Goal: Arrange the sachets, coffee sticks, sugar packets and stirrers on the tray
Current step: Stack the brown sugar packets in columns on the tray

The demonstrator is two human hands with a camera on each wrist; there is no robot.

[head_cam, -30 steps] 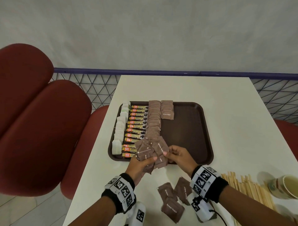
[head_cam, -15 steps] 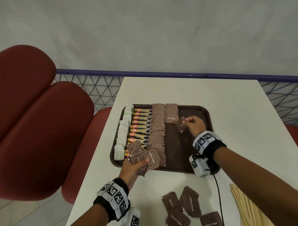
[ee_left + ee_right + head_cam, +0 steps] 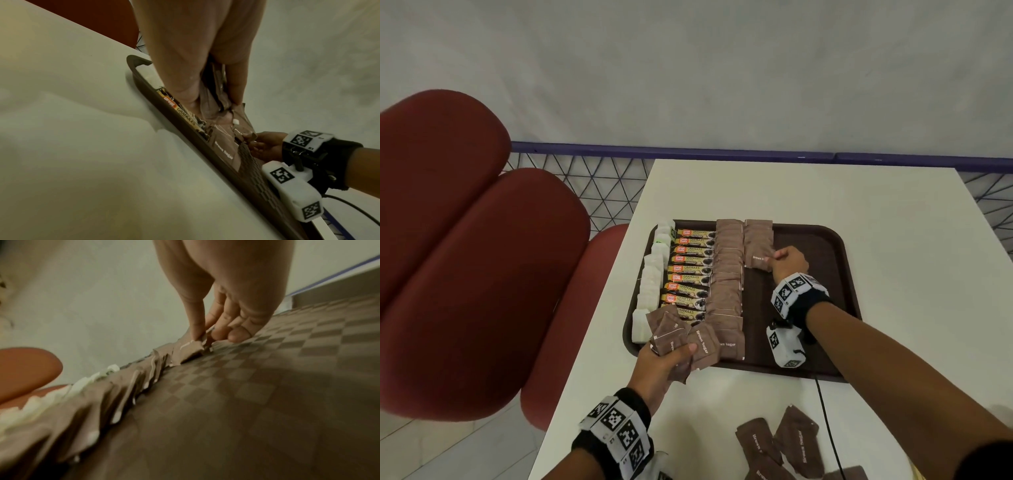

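On the dark brown plastic tray [image 3: 835, 274] I read "GRANULES" on the orange-ended coffee sticks [image 3: 690, 270] and "Brown Sugar" on the brown paper sugar packets [image 3: 726, 291] beside them. My right hand [image 3: 789, 262] pinches one brown packet [image 3: 756, 258] at the near end of the short second column, thumb and fingers [image 3: 197, 321] closed on its edge. My left hand [image 3: 657, 366] grips a fanned bunch of brown packets [image 3: 681, 337] over the tray's near-left corner; the tray's right half is bare, and more loose packets [image 3: 780, 445] lie on the white counter [image 3: 893, 205].

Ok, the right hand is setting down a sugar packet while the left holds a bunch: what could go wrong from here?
The left hand grips a loose fan of sugar packets over the tray's near edge; one could slip onto the coffee sticks. The right hand pinches a packet at the short second row's end; a nudge may skew the overlapping rows.
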